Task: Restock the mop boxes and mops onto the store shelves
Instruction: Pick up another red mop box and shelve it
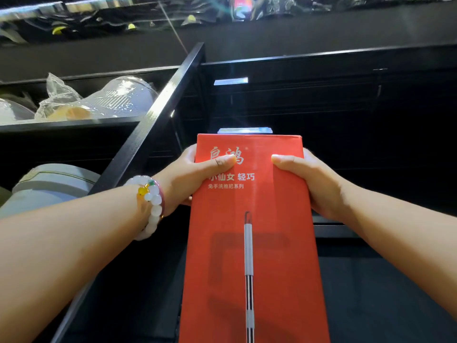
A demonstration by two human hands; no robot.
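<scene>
Red mop box, long with white print, sits between left hand and right hand; both grip its sides.

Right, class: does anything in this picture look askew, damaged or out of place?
Nothing stands out. The red mop box looks undented, and the left hand and right hand grip its two sides evenly. The plastic-wrapped items lie on their shelf.

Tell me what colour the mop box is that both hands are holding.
Red, with white lettering and a printed mop picture, on the mop box in the head view.
</scene>
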